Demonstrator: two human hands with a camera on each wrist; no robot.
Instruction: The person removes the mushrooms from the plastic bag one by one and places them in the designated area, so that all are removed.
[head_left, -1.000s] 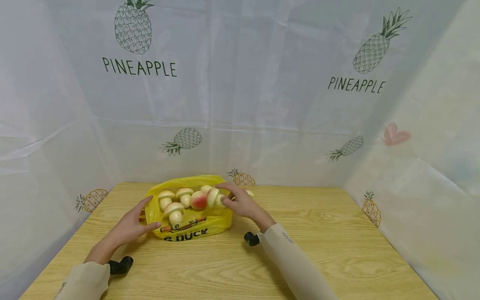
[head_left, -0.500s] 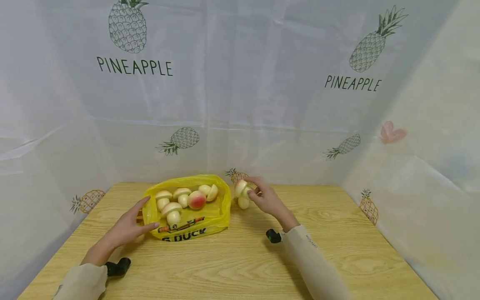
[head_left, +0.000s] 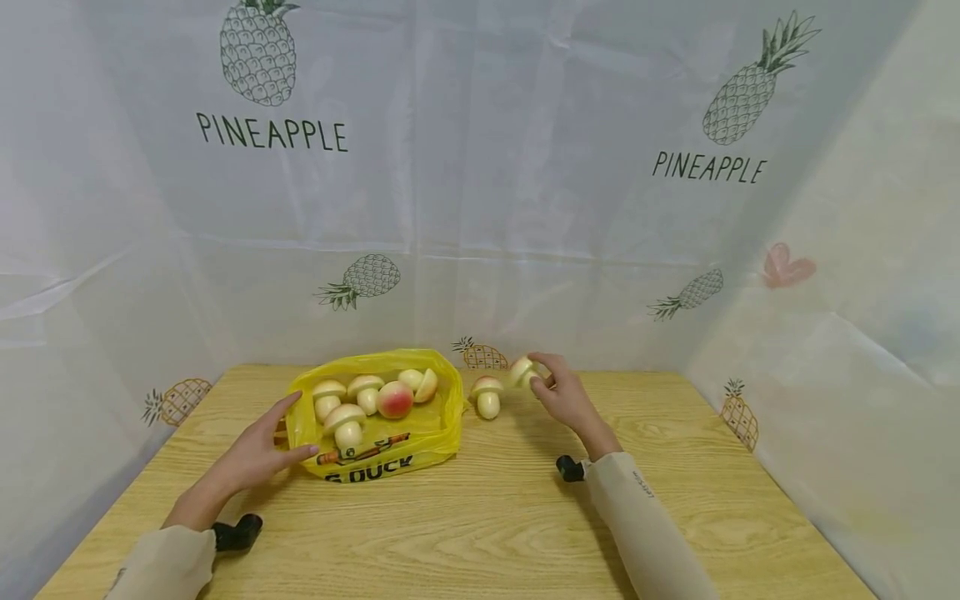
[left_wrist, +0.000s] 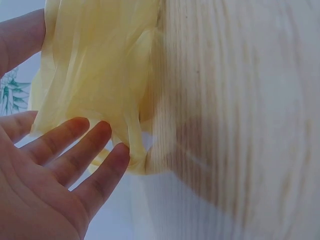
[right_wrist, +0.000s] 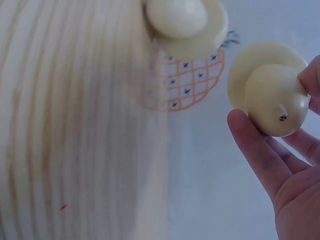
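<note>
A toy mushroom (head_left: 522, 372), cream with a rounded cap, is pinched between the thumb and fingers of my right hand (head_left: 567, 402), raised at the back of the table. In the right wrist view the stem end of this held mushroom (right_wrist: 277, 100) faces the camera. Just left of it, another mushroom (head_left: 488, 398) with a red-tinged cap rests on the table. My left hand (head_left: 255, 454) is spread at the left side of a yellow plastic bag (head_left: 442, 447), its fingers extended against the plastic. Inside lie several mushrooms and a round, red-blushed piece (head_left: 395, 400).
The wooden table (head_left: 465, 533) meets a white pineapple-print curtain (head_left: 480, 208) at its back edge. The curtain also hangs along both sides. A black wrist device (head_left: 238, 532) sits at the left cuff, and another black device (head_left: 570, 468) at the right.
My right hand lifts a mushroom out of the bag and moves right with it, past the mushroom on the table. My left hand stays at the bag.
</note>
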